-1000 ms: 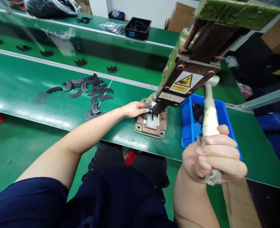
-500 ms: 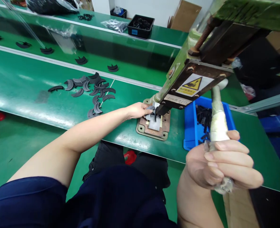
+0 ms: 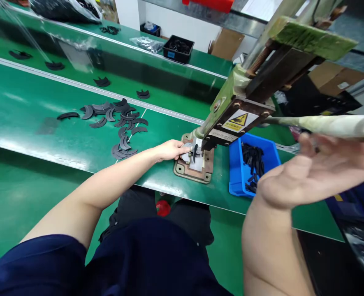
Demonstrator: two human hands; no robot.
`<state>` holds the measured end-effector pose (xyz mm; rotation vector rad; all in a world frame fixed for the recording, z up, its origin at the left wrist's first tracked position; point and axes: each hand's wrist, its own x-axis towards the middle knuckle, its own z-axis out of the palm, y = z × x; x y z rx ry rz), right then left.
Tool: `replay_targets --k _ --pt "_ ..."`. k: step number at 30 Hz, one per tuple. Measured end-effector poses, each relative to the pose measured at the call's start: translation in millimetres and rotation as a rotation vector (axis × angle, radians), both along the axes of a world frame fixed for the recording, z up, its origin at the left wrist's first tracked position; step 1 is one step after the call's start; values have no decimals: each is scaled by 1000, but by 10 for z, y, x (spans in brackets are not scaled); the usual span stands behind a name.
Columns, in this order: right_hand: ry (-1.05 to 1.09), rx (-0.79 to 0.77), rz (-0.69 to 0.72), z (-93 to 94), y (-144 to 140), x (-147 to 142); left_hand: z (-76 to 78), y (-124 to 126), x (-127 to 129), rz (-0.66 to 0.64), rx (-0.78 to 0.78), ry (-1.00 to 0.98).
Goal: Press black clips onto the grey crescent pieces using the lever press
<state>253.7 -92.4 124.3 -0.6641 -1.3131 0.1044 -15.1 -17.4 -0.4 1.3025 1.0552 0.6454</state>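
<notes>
My left hand [image 3: 169, 149] reaches to the base plate [image 3: 194, 170] of a green hand press [image 3: 246, 94] and pinches a dark curved part [image 3: 194, 150] standing under the press head. My right hand [image 3: 317, 172] is open, palm up, just below the taped press lever [image 3: 332, 124], which lies nearly level; the fingers are blurred and not wrapped around it. A heap of dark crescent parts [image 3: 120, 123] lies on the green table [image 3: 30, 111] left of the press.
A blue bin [image 3: 239, 172] with small black pieces stands right of the press. Single black parts ride the conveyor [image 3: 114, 82] behind. A black tray [image 3: 178, 49] and bags sit farther back. Cardboard boxes [image 3: 336, 80] stand at the right. My dark-clothed lap fills the foreground.
The lever has swung up from nearly vertical to nearly level. My right hand has let go of it and opened. My left hand stays at the press base.
</notes>
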Motion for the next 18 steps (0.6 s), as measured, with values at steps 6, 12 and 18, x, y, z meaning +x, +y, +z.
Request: replay_targets --k 6,12,18 --pt "-145 -415 100 -1132 -227 -306 434 -468 -190 -50 104 -10" --pt "-175 -562 233 -1321 -296 -777 596 -758 -90 -91 142 -86" --pt "-166 -567 217 -1379 -380 -836 615 -811 -92 -117 50 -94"
